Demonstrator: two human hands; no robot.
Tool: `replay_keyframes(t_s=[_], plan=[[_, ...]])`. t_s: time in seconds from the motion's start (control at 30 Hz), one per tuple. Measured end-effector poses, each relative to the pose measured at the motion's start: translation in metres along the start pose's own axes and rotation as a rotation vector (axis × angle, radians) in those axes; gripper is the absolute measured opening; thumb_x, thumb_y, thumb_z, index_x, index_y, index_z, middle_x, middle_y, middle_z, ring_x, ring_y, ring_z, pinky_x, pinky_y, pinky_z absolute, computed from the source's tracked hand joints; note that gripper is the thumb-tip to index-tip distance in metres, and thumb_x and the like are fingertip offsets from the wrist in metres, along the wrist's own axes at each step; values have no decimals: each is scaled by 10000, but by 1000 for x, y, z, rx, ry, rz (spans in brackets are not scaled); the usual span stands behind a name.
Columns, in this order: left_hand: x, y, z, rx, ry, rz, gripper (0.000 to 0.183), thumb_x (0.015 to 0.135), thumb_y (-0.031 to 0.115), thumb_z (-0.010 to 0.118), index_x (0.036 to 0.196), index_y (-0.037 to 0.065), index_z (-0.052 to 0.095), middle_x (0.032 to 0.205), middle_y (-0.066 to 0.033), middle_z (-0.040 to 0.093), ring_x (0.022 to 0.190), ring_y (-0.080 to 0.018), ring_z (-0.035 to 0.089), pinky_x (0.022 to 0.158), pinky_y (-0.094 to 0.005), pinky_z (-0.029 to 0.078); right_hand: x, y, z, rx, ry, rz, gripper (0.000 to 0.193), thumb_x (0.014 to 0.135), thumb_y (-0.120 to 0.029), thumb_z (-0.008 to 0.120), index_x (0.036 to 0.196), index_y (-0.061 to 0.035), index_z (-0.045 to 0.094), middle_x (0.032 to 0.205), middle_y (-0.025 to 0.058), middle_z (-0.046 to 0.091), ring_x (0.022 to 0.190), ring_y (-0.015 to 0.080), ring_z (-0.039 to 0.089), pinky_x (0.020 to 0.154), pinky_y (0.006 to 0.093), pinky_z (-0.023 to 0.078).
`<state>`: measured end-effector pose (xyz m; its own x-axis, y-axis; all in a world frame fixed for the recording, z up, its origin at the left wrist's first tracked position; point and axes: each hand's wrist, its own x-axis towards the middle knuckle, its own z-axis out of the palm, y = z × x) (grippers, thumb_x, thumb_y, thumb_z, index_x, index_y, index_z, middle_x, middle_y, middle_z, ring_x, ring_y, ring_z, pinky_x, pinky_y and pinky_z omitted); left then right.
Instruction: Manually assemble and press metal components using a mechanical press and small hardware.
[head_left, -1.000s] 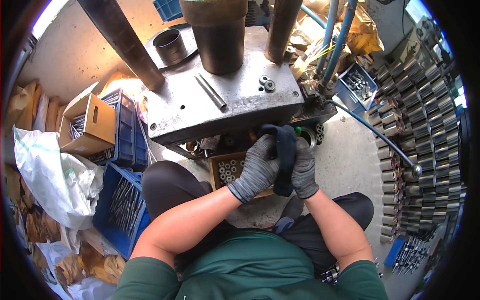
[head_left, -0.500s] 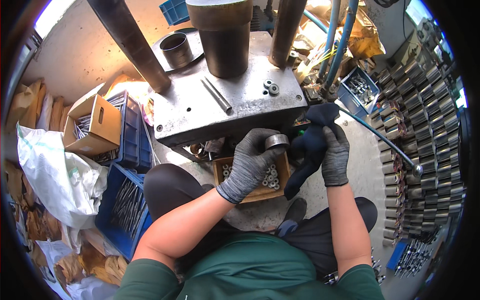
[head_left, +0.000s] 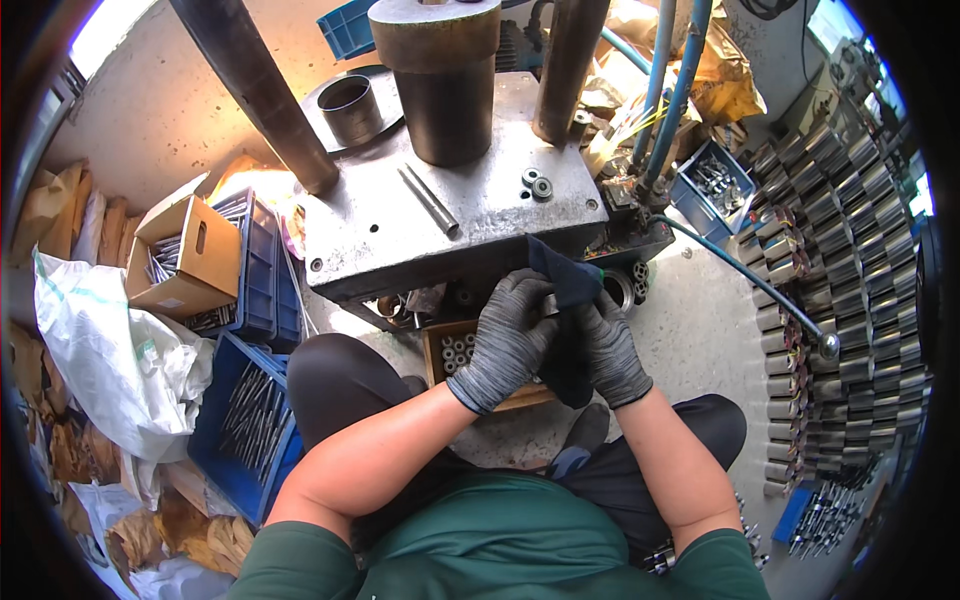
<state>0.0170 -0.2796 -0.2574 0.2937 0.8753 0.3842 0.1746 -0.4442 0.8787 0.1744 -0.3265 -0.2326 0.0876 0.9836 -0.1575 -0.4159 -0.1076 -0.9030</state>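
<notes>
- Two dark-trousered knees [head_left: 335, 380] are spread on either side of the work.
- The left hand [head_left: 512, 328], in a grey glove, has its fingers closed around a bright metal piece [head_left: 551, 304]; little of the piece shows, so its full shape cannot be told.
- The right hand [head_left: 612, 345], also gloved, grips a dark cloth [head_left: 566, 275], fingers bunched in its folds; the cloth lies against the piece, between the hands.
- This looks like wiping under way, not finished: the piece is held, not set down. How clean it is cannot be told.
- Just beyond, a wooden box [head_left: 524, 400] holds small metal rings [head_left: 457, 352]; whether these are done or waiting is unclear.
- Farther off, the machine table [head_left: 480, 215] bears a rod [head_left: 428, 200], two small wheels [head_left: 541, 188] and a wide collar [head_left: 348, 108], all untouched by either hand.
</notes>
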Motion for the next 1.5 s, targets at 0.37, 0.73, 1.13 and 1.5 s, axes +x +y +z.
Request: replay_keyframes(t_s=[0.37,0.73,1.13,1.5], plan=[[9,13,8,241,-152,-113,406,839,125,747,1226,29,667,1275,-193,616,1230,-356,565,1077,-454,473,2,30,-15,-135,-14,-78,598,1017,-472,695,1420,-49,568,1301,73,646,1227,181,577,1055,358,479],[1,17,0,125,-135,-52,340,811,5,750,1140,37,673,1133,-158,623,980,-319,659,905,-343,545,3,40,-15,-296,-17,-404,518,1074,-447,608,1362,-16,619,1271,94,674,1168,178,611,1005,365,506],[3,21,-23,-973,-245,-542,390,913,223,829,1215,38,664,1083,-35,692,970,-140,656,904,-315,548,-3,19,5,-421,-13,-518,508,1049,-452,640,1289,-6,673,1119,79,711,977,179,687,868,341,556],[-7,-12,0,-1102,-174,-552,383,991,231,724,1322,72,617,1204,-48,675,1098,-159,649,1004,-325,532,-1,5,-20,-1080,-213,-590,549,909,-273,805,1380,-77,603,1349,116,637,1217,267,635,1051,406,509]])
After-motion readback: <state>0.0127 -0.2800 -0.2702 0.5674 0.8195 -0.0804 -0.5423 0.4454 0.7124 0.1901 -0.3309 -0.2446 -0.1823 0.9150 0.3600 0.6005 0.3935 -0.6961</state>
